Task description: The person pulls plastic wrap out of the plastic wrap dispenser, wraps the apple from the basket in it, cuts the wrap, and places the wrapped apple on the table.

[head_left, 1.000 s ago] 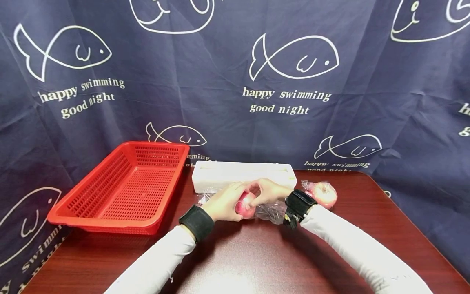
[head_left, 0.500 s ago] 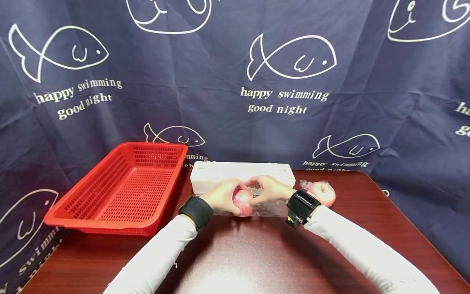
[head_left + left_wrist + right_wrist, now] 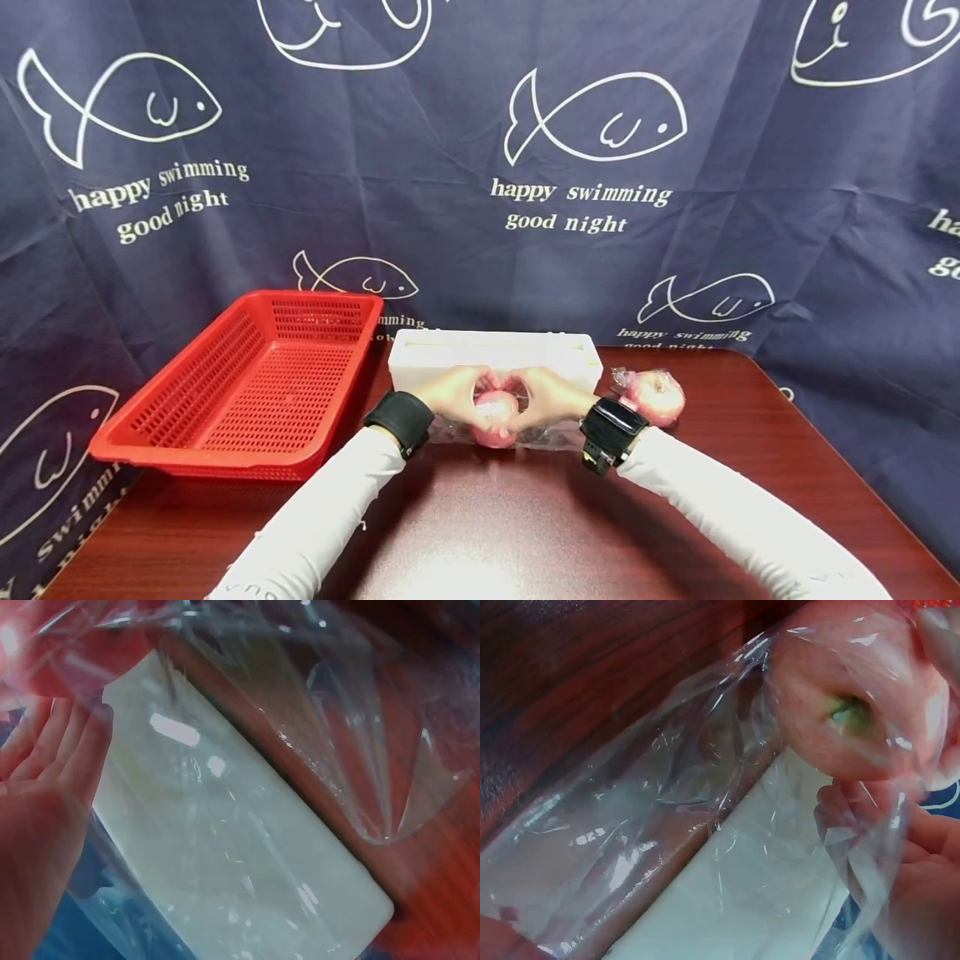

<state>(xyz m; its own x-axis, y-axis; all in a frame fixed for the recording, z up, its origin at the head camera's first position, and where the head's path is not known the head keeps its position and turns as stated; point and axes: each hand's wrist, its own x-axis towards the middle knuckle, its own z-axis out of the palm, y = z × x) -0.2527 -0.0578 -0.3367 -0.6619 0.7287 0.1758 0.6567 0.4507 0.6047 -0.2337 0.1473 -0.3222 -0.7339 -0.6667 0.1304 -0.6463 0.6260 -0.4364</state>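
An apple (image 3: 497,408) with clear plastic film (image 3: 630,847) over it is held between the two hands, in front of a long white box (image 3: 420,360). My left hand (image 3: 453,395) grips its left side. From the right, my right hand (image 3: 553,397) curves round it, thumb and fingers on the apple and the film. In the right wrist view the apple's green-tinged hollow shows under the film, and loose film spreads out past it. The left wrist view shows the left fingers (image 3: 71,739) under the red fruit, partly seen through film.
A red perforated basket (image 3: 322,433) stands at the left of the brown table (image 3: 450,517). Another apple (image 3: 658,396), wrapped in film, lies to the right beyond the right wrist. A dark blue cloth with fish drawings (image 3: 450,217) hangs behind.
The apple has turned between the hands and shifted slightly left. My right hand has come closer round it, and film now covers more of it. Basket and box stay put.
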